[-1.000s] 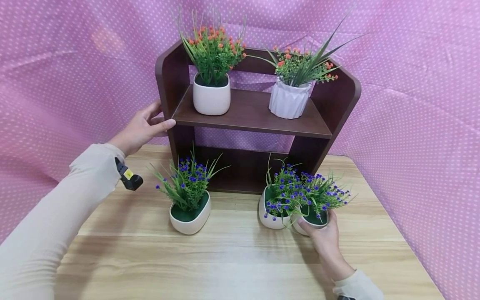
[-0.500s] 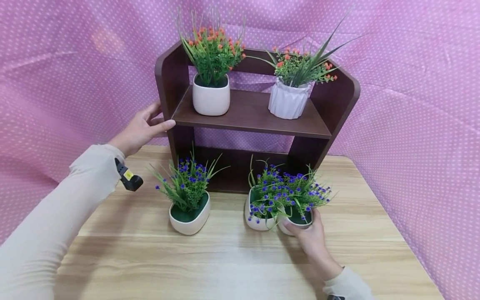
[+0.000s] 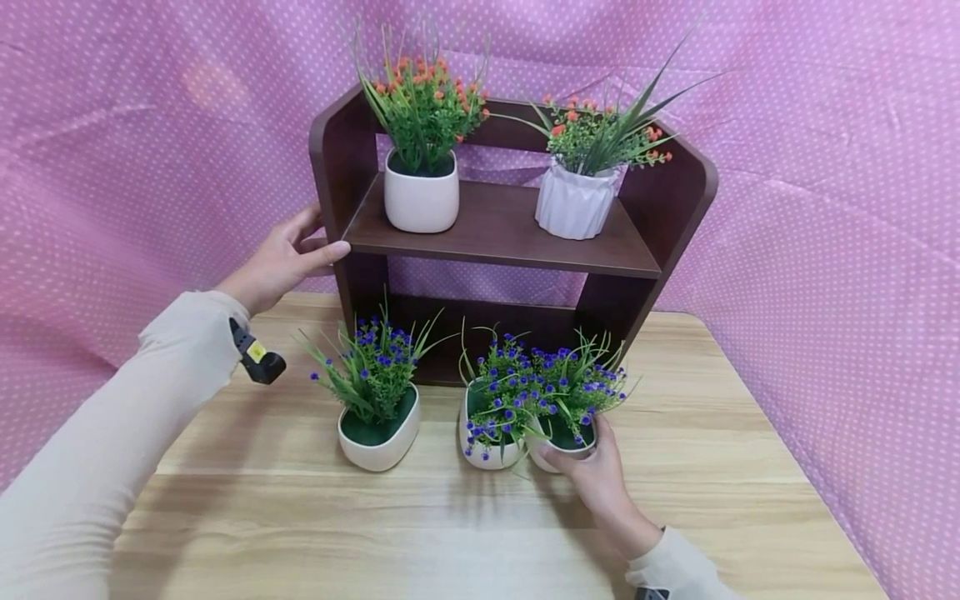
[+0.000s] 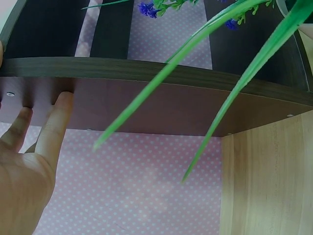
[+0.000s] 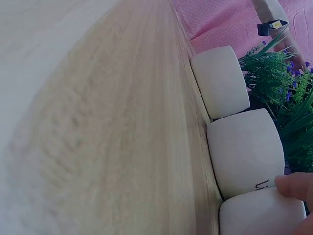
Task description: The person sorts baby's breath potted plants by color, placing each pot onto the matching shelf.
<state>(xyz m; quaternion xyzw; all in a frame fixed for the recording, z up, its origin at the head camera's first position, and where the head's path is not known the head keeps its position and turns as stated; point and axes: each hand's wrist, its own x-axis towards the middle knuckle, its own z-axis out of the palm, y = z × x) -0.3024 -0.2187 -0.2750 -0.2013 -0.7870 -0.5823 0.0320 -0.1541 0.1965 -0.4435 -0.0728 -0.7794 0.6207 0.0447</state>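
By the right grip (image 3: 600, 483), the pot of a blue-flowered plant (image 3: 573, 400) is held between curled thumb and fingers on the table (image 3: 420, 533); since a second ago it has been moved left with the middle plant (image 3: 501, 400) beside it, nearer the left plant (image 3: 378, 392). The left grip (image 3: 281, 258), fingers spread, is kept against the shelf's (image 3: 498, 217) side.

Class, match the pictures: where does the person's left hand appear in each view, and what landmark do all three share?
Head: left hand left of centre, touching the shelf.
Left wrist: left hand at the left edge, fingers against the shelf.
Right wrist: left hand near the top right, partly behind foliage.
Shared landmark: pink cloth.
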